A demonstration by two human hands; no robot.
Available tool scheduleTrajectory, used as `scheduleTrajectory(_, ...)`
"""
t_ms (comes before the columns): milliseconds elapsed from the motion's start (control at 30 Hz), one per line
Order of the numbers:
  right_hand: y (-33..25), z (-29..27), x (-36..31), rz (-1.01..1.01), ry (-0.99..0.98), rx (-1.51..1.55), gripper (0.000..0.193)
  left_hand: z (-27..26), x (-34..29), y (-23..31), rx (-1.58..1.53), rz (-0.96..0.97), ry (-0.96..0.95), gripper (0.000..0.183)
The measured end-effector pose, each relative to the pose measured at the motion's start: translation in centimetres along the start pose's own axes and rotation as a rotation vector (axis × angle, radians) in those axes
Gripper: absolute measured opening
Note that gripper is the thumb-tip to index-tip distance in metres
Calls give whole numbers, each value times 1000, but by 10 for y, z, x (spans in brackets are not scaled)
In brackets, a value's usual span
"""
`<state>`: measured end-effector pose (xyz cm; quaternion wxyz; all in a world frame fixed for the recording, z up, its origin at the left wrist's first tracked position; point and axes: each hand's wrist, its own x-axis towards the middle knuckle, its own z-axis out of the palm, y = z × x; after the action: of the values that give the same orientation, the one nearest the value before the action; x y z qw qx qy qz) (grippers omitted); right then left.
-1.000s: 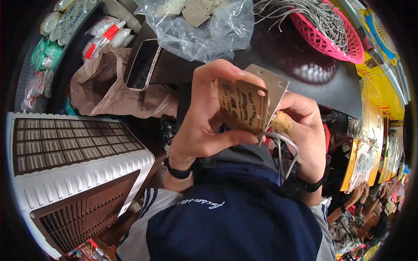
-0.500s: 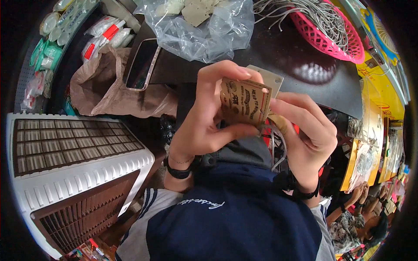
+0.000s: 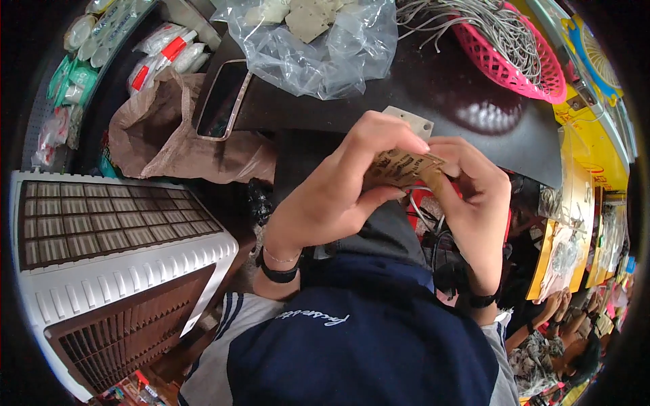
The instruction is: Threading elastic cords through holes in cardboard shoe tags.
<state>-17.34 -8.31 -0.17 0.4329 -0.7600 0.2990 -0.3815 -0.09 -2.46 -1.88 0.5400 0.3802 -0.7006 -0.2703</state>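
In front of my chest, my left hand [image 3: 332, 189] is closed round a brown printed cardboard card [image 3: 401, 166], its thumb below and fingers above. A pale grey card with small holes [image 3: 410, 120] sticks out behind those fingers. My right hand [image 3: 477, 193] is closed in a pinch at the brown card's right edge. Something tan [image 3: 433, 181] covers or lies against its thumb tip; I cannot tell which. Below the cards hangs a thin pale cord [image 3: 418, 211], its upper end hidden by the fingers.
On the dark table [image 3: 305, 111] lie a clear plastic bag [image 3: 338, 64] holding grey cards, a pink basket [image 3: 474, 57] of grey cords, and a phone [image 3: 222, 101]. A brown sack [image 3: 152, 139] and a white air cooler [image 3: 128, 264] stand left. Another person [image 3: 548, 352] works at far right.
Both hands have drawn closer together. The brown card has tipped, so its printed face shows less. My right fingers have curled in at its edge.
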Motion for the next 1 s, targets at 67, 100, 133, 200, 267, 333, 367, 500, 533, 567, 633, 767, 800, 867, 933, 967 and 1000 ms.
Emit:
scheduleTrajectory(67, 0, 0, 1, 11, 11, -36, 18, 3, 1, 2, 4, -4, -1, 61)
scheduleTrajectory(100, 1, 0, 1, 6, -6, -76, 18, 6, 1, 2, 58, 22, -8, 62)
scheduleTrajectory(133, 3, 0, 2, 1, -23, -116, 18, 7, 1, 2, 112, 48, -15, 64)
scheduleTrajectory(200, 8, 4, 1, -67, -5, -190, 19, 8, 1, -2, 108, 29, -24, 64)
scheduleTrajectory(267, 11, 4, 2, -158, -1, -270, 17, 6, 1, -3, 108, 8, -32, 63)
scheduleTrajectory(333, 14, 1, 5, -180, 32, -248, 15, 2, 1, -2, 10, -22, 15, 61)
scheduleTrajectory(367, 16, -1, 6, -197, 69, -233, 13, 0, 0, -3, 8, -22, 15, 61)
scheduleTrajectory(500, 8, -24, 10, -2, 285, 107, 9, -7, -4, -6, 42, -88, 6, 63)
scheduleTrajectory(533, 6, -32, 14, -21, 255, 357, 16, -9, -5, -6, 37, -109, -1, 63)
scheduleTrajectory(567, 6, -43, 17, -42, 221, 607, 23, -11, -6, -6, 39, -109, 1, 63)
scheduleTrajectory(633, 15, -71, 16, -102, 272, 808, 40, -15, -9, -13, 5, -182, -36, 67)
scheduleTrajectory(767, 25, -135, 29, -302, 298, 961, 35, -19, -10, -16, -59, -224, -72, 67)
scheduleTrajectory(800, 25, -142, 30, -299, 593, 682, 30, -21, -10, -15, -61, -226, -116, 67)
scheduleTrajectory(867, 23, -138, 37, -300, 664, 550, 29, -22, -9, -12, -65, -226, -160, 68)
scheduleTrajectory(933, 23, -126, 41, -305, 703, 375, 28, -21, -6, -11, 37, -113, -122, 70)
scheduleTrajectory(967, 22, -118, 41, -307, 700, 378, 28, -21, -7, -10, 39, -113, -118, 70)
scheduleTrajectory(1000, 22, -111, 40, -324, 642, 329, 27, -19, -9, -11, -141, -241, -15, 74)
